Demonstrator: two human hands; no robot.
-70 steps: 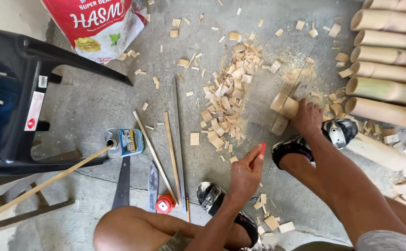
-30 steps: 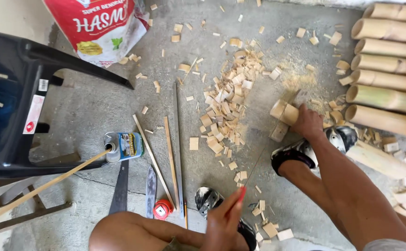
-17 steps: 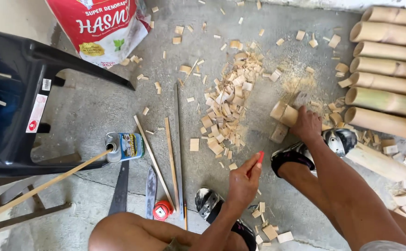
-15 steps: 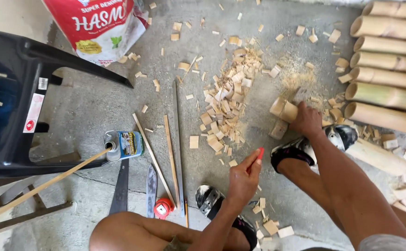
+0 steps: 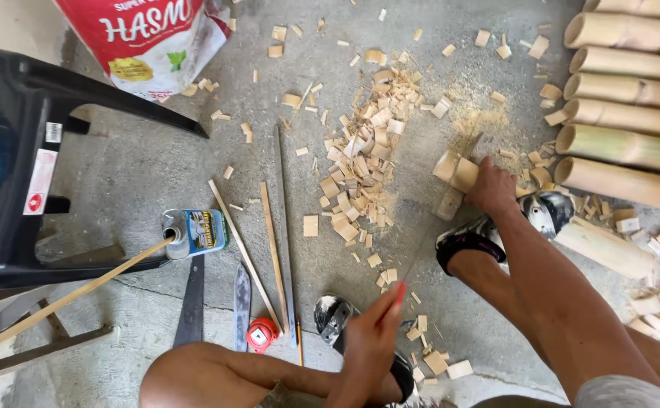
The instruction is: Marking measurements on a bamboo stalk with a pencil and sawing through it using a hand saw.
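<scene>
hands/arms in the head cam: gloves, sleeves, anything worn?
No gloves. The left hand and right hand are bare, with no watch, ring or band visible. Both forearms are uncovered. At the bottom right, a light grey short sleeve shows on the right arm. No sleeve is visible on the left arm.

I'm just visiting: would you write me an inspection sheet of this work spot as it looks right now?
Surface: grey concrete floor, dusted with sawdust near the short piece.
Job's things: short pale bamboo piece; thin saw with a red handle tip.
Clutter: heap of pale bamboo chips; long thin bamboo slats; small blue-labelled can; flat dark blades; red tape measure.
Grippers: left hand grips the saw handle; right hand steadies the bamboo piece.
Cables: nothing seen.
Surroundings: stacked bamboo poles; black plastic chair; red and white sack.
</scene>
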